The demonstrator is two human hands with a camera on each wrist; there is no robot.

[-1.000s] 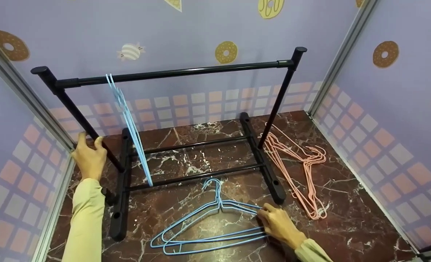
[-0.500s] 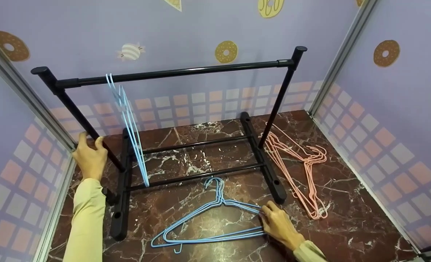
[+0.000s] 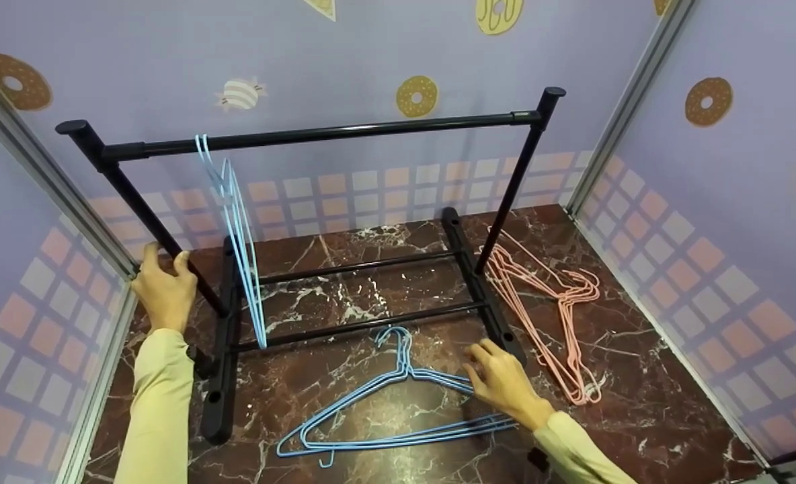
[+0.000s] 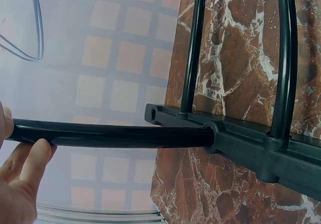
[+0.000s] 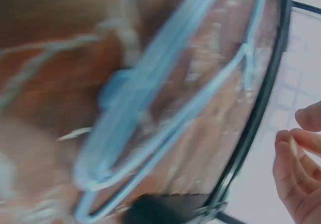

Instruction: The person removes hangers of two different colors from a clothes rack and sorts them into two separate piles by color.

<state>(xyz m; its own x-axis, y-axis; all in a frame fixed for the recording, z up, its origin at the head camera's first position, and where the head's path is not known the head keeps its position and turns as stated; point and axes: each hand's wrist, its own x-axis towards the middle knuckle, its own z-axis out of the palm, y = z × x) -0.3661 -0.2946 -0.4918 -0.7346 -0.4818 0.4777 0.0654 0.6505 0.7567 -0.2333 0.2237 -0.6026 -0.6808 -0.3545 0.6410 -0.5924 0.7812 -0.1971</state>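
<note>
My left hand [image 3: 165, 289] holds the left post [image 3: 146, 212] of a black clothes rack; in the left wrist view its thumb and fingers [image 4: 35, 163] lie around the tube. My right hand [image 3: 503, 378] hovers over the right end of the blue hangers [image 3: 371, 386], its fingers loosely bent with nothing between them; the right wrist view, blurred, shows this hand [image 5: 301, 169] apart from the blue wire. Those hangers lie stacked on the floor in front of the rack, hooks toward it. More blue hangers [image 3: 240, 249] hang from the top bar [image 3: 344, 133] near its left end.
Several pink hangers [image 3: 563, 302] lie in a heap right of the rack's right foot [image 3: 485, 296]. Two low crossbars [image 3: 364, 326] join the feet. Patterned walls [image 3: 344, 60] enclose the dark marble floor [image 3: 653, 417] on the left, back and right.
My right hand has let go of the blue hangers and moved up and slightly left. The lowest hanger has slid in line with the stack. The hanging blue hangers have swung left.
</note>
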